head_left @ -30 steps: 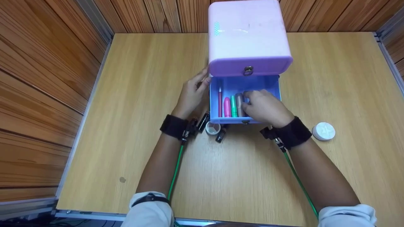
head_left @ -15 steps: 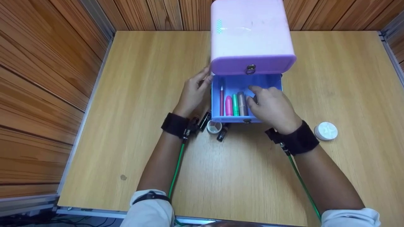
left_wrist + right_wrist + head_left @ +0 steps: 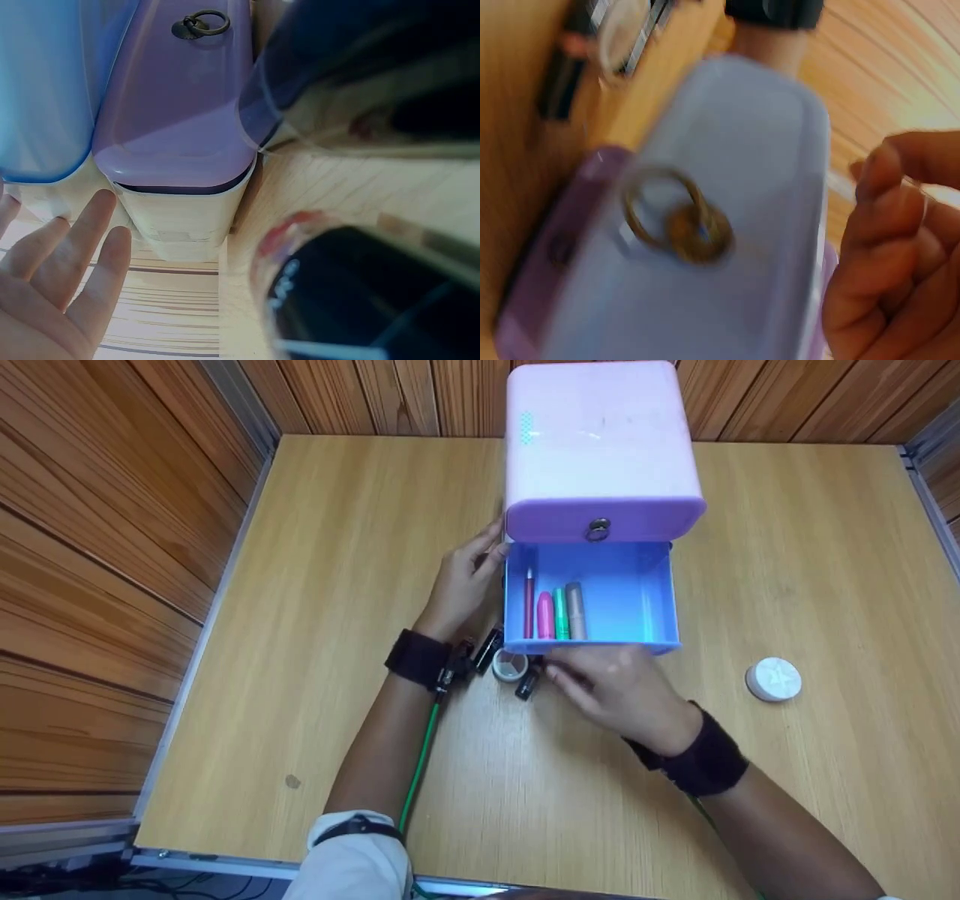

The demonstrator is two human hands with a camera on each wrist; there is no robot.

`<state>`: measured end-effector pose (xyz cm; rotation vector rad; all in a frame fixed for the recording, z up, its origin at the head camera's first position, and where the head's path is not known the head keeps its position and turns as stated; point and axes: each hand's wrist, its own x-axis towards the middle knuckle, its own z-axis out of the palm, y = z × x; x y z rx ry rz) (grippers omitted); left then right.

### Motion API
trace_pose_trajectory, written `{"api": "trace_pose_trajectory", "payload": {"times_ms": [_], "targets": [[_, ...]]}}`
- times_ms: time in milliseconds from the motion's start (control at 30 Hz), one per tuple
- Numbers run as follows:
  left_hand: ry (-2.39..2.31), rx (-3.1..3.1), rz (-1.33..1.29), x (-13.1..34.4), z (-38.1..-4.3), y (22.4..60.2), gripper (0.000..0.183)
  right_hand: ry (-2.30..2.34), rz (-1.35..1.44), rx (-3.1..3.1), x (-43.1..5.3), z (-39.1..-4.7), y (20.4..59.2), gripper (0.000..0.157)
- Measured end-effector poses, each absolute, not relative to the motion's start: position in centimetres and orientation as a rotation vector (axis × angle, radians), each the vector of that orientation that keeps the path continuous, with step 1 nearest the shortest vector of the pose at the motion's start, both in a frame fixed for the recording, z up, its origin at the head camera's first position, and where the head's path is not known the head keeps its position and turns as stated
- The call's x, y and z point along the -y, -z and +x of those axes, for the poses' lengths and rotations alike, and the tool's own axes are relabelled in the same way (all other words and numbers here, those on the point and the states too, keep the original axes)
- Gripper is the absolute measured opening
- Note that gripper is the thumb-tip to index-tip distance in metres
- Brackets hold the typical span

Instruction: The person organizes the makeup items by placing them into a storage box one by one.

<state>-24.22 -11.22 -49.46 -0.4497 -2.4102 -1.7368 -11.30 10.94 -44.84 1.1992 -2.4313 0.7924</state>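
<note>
A pink and purple drawer box (image 3: 600, 442) stands at the back of the table, its blue drawer (image 3: 630, 592) pulled out. Inside lie a dark red pencil-like stick (image 3: 529, 604), a pink tube (image 3: 545, 615), a green tube (image 3: 560, 613) and a grey tube (image 3: 575, 611). My left hand (image 3: 461, 585) rests against the box's left side, fingers fairly straight. Just before the drawer front is my right hand (image 3: 622, 690), its fingers loosely curled; the right wrist view shows nothing in them, beside the ring pull (image 3: 697, 232). The fingertips are near a small black tube (image 3: 528, 681).
A round white-rimmed pot (image 3: 510, 666) and another black tube (image 3: 489, 649) lie by the drawer's front left corner. A round white lid-like piece (image 3: 774, 679) sits to the right. Wooden panels (image 3: 97, 510) wall the table's left and back.
My right hand has come out of the blue drawer and moved down in front of it. The tubes inside stay in place. My left hand has kept its place at the box.
</note>
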Motion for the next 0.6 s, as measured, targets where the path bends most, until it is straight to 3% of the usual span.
{"api": "trace_pose_trajectory", "payload": {"times_ms": [167,433,600], "targets": [[1.735,2.431,-0.426,11.6,-24.3,49.4,0.049,-0.663,1.330,2.489,-9.9,-10.6,47.2,0.015],[1.725,2.401,-0.449,12.1,-24.2,49.6,0.049,-0.299,1.267,3.059,-10.0,-11.0,49.2,0.063],[1.742,2.408,-0.435,12.0,-24.1,49.4,0.050,-0.367,1.180,3.176,-9.9,-11.5,50.1,0.070]]}}
